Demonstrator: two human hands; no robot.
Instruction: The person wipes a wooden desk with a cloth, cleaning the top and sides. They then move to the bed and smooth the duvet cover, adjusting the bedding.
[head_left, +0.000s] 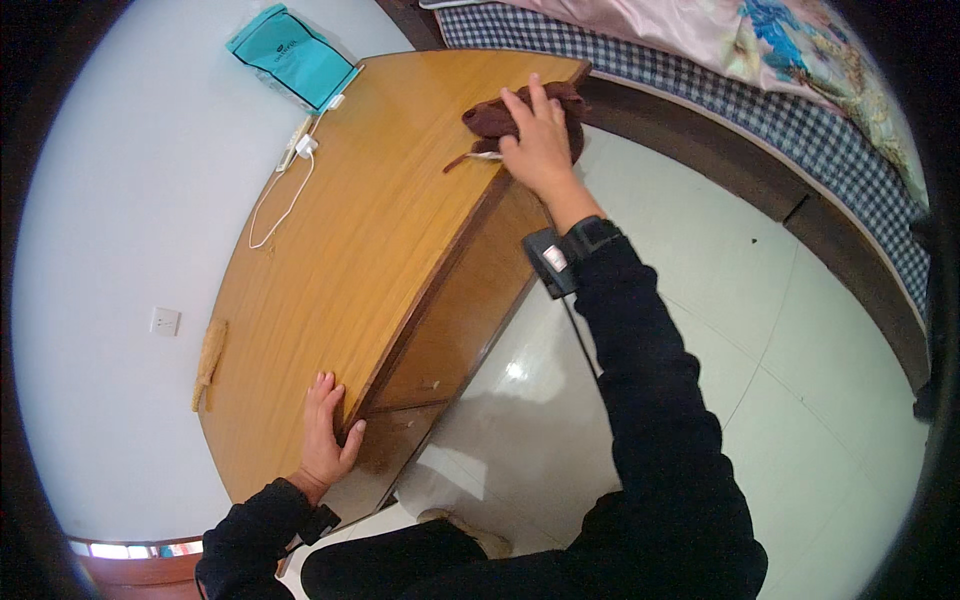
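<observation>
My right hand (538, 146) lies with spread fingers on a dark brown cloth (495, 120), bunched at the far right corner of the wooden desk (360, 225). Part of the cloth hangs over the desk's edge, and a thin brown strap and a small whitish strip stick out beside it. Whether the fingers grip the cloth or only press on it, I cannot tell. My left hand (327, 431) rests on the near end of the desktop at its front edge, fingers apart, holding nothing.
A teal pouch (292, 60) stands at the desk's back by the wall. Near it are a power strip (291, 146), a white charger (306, 145) and its looped cable. A tan woven object (210, 360) lies along the back edge. A bed (675, 82) stands beyond the desk's far end.
</observation>
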